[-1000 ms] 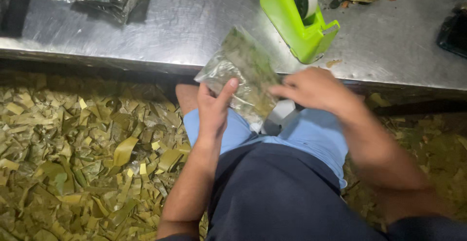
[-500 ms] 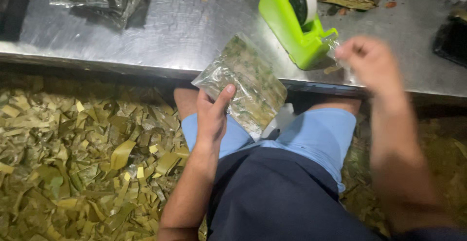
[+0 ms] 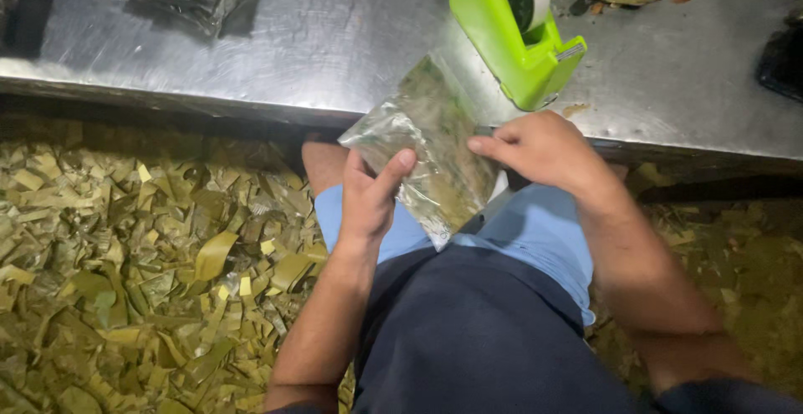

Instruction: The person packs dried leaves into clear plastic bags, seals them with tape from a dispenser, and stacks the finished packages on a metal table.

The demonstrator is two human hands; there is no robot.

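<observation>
- Head view: the left hand (image 3: pixel 368 201) pinches the clear bag (image 3: pixel 431 142) of leaves at its 7 o'clock edge.
- The bag's long axis runs 11 to 5 o'clock, over the worktop (image 3: pixel 318 46) edge.
- The right hand (image 3: pixel 544 146), fingers curled, touches its 3 o'clock side, equally near.

A clear, crinkled plastic bag packed with flat green-brown leaf pieces (image 3: pixel 431 150) is held tilted above the person's lap, at the front edge of the steel tabletop (image 3: pixel 276 54). Its upper corner overlaps the tabletop edge; its lower corner points down toward the knees. The film glints with reflections, and the contents show as a mottled olive mass filling most of the bag. The left hand (image 3: pixel 368 201) grips its lower left side, thumb on top; the right hand (image 3: pixel 544 146) touches its right edge.
</observation>
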